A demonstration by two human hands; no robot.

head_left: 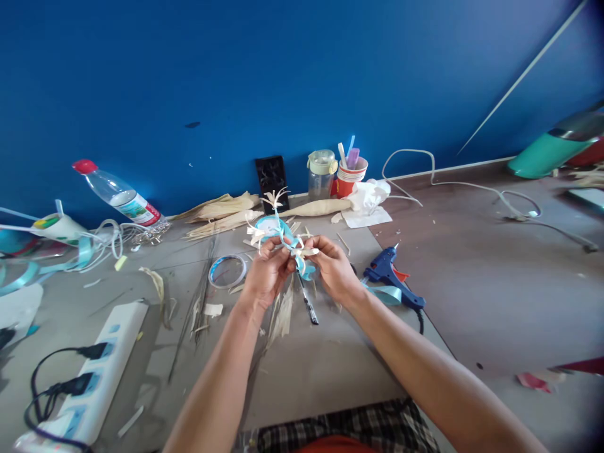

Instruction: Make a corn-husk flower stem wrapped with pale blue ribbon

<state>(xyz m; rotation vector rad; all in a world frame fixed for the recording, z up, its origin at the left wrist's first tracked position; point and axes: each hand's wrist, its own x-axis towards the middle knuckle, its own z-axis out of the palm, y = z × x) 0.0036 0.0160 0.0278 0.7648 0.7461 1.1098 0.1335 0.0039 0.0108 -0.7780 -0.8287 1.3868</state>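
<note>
Over the middle of the table, both my hands are closed on a small corn-husk flower spray (274, 200) with pale, thin petals and light-blue ribbon (284, 233) wound about it. My left hand (268, 272) pinches the stem part from the left. From the right, the fingertips of my right hand (336, 265) grip a pale husk petal (309, 251) beside the ribbon. Fingers partly hide where the pieces join. Below the spray a pen (309, 307) lies on the table among husk strips (282, 318). A tape roll (227, 272) sits left of my left hand.
A blue glue gun (394, 277) lies right of my right hand. Along the wall are a tilted plastic bottle (127, 198), dried husks (221, 211), a lidded jar (321, 176) and a red paper cup (352, 179). A power strip (106, 371) with plugs lies front left; thin wires (198, 302) lie nearer.
</note>
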